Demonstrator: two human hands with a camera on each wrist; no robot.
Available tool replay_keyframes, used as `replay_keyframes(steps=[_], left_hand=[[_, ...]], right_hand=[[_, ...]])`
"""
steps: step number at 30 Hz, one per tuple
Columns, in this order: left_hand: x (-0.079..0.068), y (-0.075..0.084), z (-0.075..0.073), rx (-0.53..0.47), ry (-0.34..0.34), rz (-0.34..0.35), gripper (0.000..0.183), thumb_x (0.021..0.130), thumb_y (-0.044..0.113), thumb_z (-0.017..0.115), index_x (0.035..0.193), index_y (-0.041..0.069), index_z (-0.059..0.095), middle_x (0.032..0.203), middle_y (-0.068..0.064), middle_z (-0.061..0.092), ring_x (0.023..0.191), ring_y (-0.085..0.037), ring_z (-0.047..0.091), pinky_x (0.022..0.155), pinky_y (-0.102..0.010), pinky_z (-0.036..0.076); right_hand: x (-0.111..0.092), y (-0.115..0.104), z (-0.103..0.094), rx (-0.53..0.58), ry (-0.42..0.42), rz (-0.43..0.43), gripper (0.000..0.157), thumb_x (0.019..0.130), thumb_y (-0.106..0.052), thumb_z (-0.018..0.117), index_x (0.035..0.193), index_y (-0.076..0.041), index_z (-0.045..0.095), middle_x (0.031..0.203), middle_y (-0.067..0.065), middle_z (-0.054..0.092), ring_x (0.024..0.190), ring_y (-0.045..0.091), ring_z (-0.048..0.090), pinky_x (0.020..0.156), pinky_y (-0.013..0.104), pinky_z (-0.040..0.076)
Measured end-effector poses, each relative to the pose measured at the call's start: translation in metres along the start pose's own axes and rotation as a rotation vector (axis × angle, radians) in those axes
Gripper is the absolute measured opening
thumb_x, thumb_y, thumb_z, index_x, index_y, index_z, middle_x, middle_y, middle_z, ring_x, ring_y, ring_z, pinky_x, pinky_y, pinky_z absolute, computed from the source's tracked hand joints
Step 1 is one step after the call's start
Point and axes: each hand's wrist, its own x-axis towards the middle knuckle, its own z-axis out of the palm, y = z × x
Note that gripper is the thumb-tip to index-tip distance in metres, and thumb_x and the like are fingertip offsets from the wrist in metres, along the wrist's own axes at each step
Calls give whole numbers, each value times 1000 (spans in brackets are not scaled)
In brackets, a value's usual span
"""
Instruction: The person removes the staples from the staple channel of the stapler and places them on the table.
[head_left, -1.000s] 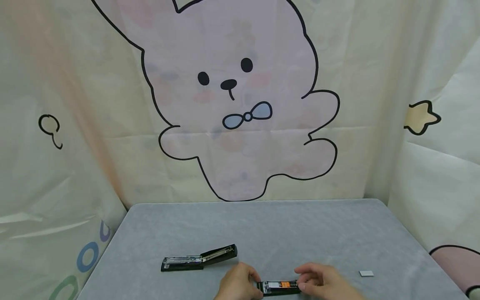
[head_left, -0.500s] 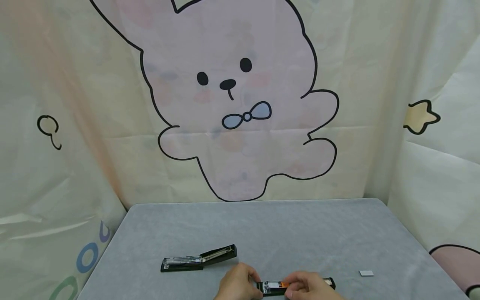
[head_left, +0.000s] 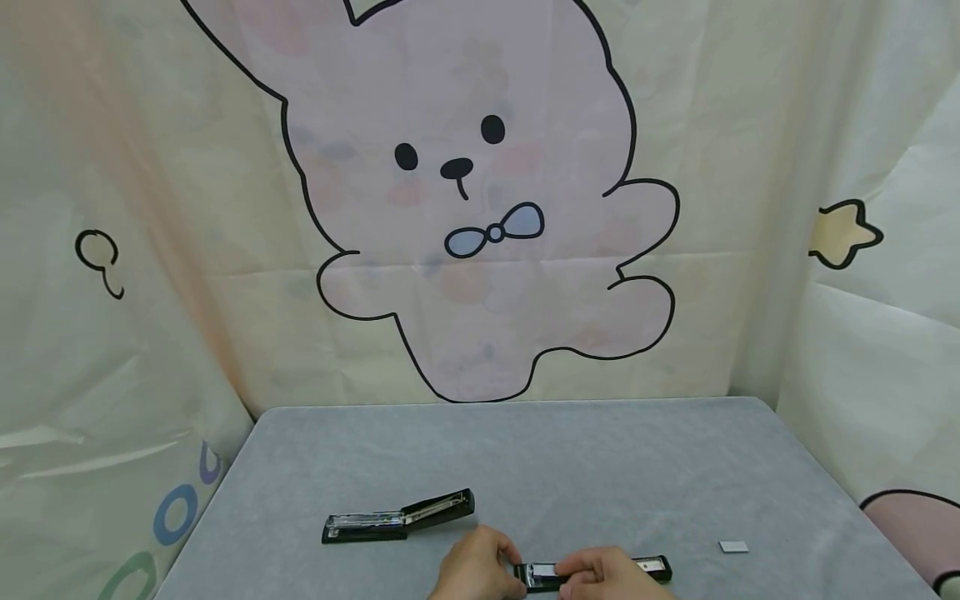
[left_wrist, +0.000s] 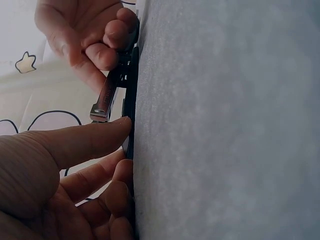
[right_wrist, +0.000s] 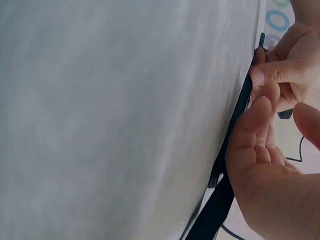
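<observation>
In the head view my left hand (head_left: 478, 562) pinches the left end of a black stapler (head_left: 658, 568), which lies opened out flat on the table; the thumb and fingertips are on it in the left wrist view too. Over the stapler's middle lies my right hand (head_left: 611, 575), its fingertips touching the metal magazine and hiding part of it. In the left wrist view the magazine (left_wrist: 106, 95) stands tilted up from the black body. My right thumb (right_wrist: 307, 122) is apart from the fingers in the right wrist view.
A second black stapler (head_left: 365, 525) lies opened behind and left of my hands, one arm raised at an angle. A small whitish strip (head_left: 732, 547) rests on the grey tabletop (head_left: 517, 450) at the right. A printed curtain (head_left: 487, 333) hangs behind.
My right hand has moved left along the stapler, from its right part to its middle, covering the orange label and uncovering the right end. My left hand has stayed in place.
</observation>
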Motion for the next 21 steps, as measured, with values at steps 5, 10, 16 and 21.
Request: replay_keyframes(steps=[5, 10, 16, 21], left_hand=[[0, 0, 0, 3, 14, 10, 24, 68, -1, 90, 76, 14, 74, 60, 0, 62, 56, -17, 55, 52, -34, 39], [-1, -1, 1, 4, 28, 31, 24, 67, -2, 90, 75, 14, 74, 59, 0, 60, 54, -17, 53, 50, -34, 37], [-1, -1, 2, 14, 28, 40, 24, 67, -1, 90, 75, 15, 74, 58, 1, 59, 53, -16, 52, 49, -32, 37], [-1, -2, 1, 16, 27, 47, 23, 67, 0, 90, 76, 15, 75, 59, 1, 60, 53, -16, 53, 49, -33, 38]], right_hand=[[-1, -8, 6, 64, 1, 28, 46, 99, -23, 70, 130, 9, 65, 113, 16, 76, 105, 28, 74, 88, 39, 59], [-9, -30, 24, 79, 93, 88, 41, 99, -26, 70, 124, 6, 70, 105, 10, 78, 96, 20, 75, 85, 34, 59], [-7, -30, 25, 152, 123, 100, 37, 96, -21, 75, 121, 6, 72, 103, 10, 79, 95, 19, 76, 85, 34, 59], [-4, -33, 26, 118, 156, 126, 39, 96, -20, 75, 124, 7, 71, 106, 13, 77, 96, 22, 75, 86, 36, 59]])
